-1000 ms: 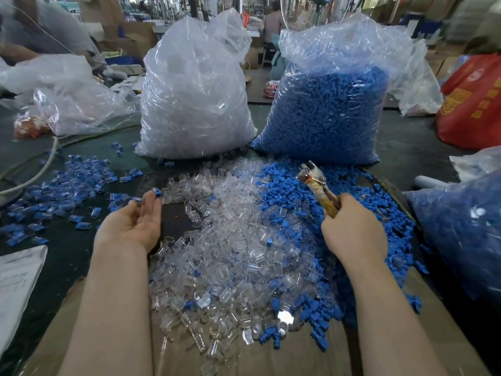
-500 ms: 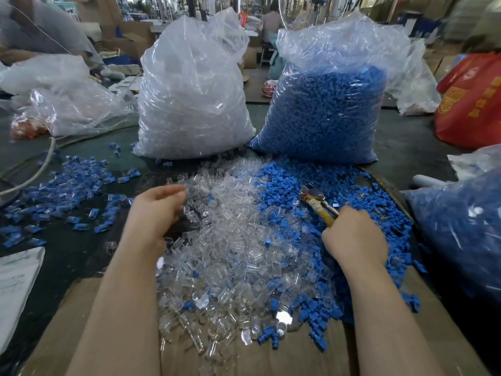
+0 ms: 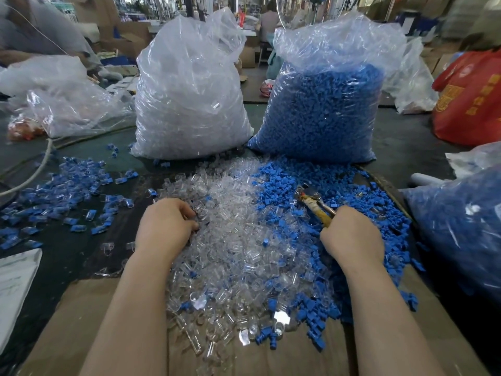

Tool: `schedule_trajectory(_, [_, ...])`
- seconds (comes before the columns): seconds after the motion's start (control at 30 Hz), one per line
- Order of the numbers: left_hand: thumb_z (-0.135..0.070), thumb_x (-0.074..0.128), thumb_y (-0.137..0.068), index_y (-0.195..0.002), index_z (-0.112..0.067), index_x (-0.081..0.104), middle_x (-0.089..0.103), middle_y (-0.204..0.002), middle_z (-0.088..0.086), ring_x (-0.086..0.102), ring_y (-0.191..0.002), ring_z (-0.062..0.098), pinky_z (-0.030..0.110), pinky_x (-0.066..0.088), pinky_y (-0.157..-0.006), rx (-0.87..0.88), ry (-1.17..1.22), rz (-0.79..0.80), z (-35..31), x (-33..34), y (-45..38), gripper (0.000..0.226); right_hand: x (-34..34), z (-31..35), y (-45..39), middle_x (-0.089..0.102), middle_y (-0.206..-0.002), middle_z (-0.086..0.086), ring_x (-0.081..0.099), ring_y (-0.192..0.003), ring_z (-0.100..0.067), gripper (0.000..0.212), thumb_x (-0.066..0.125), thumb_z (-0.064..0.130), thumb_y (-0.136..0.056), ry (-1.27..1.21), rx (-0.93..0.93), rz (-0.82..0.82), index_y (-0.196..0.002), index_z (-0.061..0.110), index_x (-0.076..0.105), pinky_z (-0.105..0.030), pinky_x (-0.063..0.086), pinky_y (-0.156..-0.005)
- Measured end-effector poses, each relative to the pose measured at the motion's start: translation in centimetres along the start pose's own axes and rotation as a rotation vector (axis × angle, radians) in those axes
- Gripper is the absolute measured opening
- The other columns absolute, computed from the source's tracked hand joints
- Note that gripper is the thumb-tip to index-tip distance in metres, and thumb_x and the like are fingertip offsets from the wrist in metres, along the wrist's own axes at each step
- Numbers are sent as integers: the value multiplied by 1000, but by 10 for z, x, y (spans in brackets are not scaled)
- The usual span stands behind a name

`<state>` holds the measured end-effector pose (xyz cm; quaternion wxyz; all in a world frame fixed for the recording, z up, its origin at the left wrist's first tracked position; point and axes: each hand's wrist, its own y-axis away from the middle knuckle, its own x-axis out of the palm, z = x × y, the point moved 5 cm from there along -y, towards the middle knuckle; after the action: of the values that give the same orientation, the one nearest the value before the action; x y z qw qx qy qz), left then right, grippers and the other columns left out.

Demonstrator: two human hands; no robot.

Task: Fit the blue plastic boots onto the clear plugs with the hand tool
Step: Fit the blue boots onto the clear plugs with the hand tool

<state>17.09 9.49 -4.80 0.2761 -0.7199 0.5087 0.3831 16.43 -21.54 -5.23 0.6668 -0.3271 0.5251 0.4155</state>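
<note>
Left hand [image 3: 165,226] has moved from the worktop edge left of the clear plug pile [image 3: 230,240] onto the pile's left flank since a second ago; right hand [image 3: 349,234] has dropped lower, bringing the hand tool [image 3: 315,203] down toward the blue boot pile [image 3: 311,185]. Left hand now lies knuckles up on the plugs with fingers curled into them; whether it grips one cannot be told. Right hand is clenched round the yellow-wrapped handles of the hand tool, the metal head pointing up-left and sitting just over the boots at the right side of the plug pile. Clear plugs are heaped in the middle on a cardboard sheet [image 3: 81,308]; blue boots touch the pile's right edge and spill down to its near right corner. Behind the pile stand two big plastic sacks touching it: clear plug sack [image 3: 189,90] back-left, blue boot sack [image 3: 325,109] back-right. Left of the pile, apart from it, assembled blue-and-clear pieces [image 3: 54,191] are scattered on the dark worktop [image 3: 67,253]. Right of the pile lies another bag of blue parts [image 3: 461,221]; far back-right a red bag [image 3: 471,99].
</note>
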Motion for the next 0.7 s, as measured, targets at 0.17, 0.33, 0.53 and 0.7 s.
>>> schedule_trajectory(0.17, [-30,76,-83,-82,-25,66,67,-84,-4,61,-75,13,30,48,-67,-5,33,-7,1,-2,0,11,0,-1,-1,50,-66,-5,45,-55,-20,28,65,19,-90,-66,0,-28,-71,15,44,-29,30,-46])
schedule_trajectory(0.33, [-31,76,-84,-81,-24,69,72,-73,-4,69,-75,17,33,55,-66,16,413,-44,-6,-6,3,10,-2,-4,-5,48,-68,-2,42,-56,-18,19,66,27,-91,-198,-21,-103,-87,14,53,-30,28,-46])
schedule_trajectory(0.53, [-21,83,-76,-85,-21,77,76,-75,-2,72,-72,11,24,60,-70,18,788,67,-29,-2,11,11,-3,-2,-10,52,-73,-1,51,-72,-28,17,65,33,-91,-338,-48,-132,-90,19,55,-33,37,-59])
schedule_trajectory(0.7, [0,76,-77,-97,-10,74,77,-88,4,74,-83,12,20,58,-74,-11,1011,232,-50,9,18,22,-7,5,-9,62,-86,2,57,-79,-23,15,65,28,-93,-637,-104,-129,-106,23,63,-34,43,-68])
